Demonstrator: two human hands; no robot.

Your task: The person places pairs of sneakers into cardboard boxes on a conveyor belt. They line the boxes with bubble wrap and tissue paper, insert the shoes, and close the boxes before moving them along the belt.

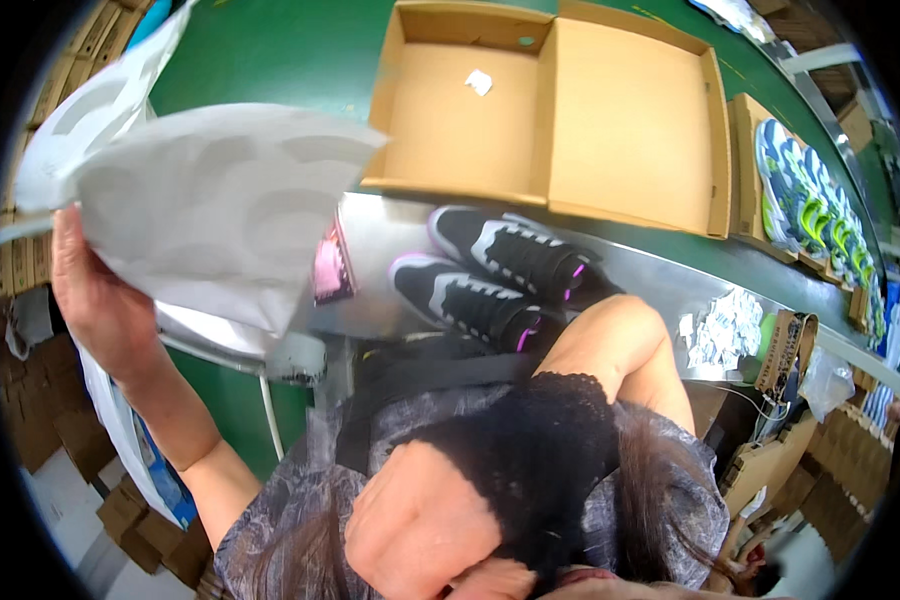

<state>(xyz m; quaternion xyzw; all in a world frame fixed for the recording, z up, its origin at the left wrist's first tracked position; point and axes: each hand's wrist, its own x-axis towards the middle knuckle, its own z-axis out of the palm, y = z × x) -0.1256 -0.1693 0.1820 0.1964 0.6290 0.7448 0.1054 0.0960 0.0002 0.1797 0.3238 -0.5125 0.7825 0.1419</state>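
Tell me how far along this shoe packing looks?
Early on. Done: the cardboard shoebox lies open and nearly empty on the green table. In hand: the left hand lifts a sheet of grey tissue paper. Left: the two black sneakers sit outside the box. The right hand is hidden.

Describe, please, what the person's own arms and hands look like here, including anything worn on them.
The left hand is bare, with no glove, ring or watch showing, and its forearm is uncovered up to a short grey patterned sleeve. The right arm is likewise uncovered where it shows; a black lace garment lies over its upper part. The right hand is hidden, so nothing can be said of it.
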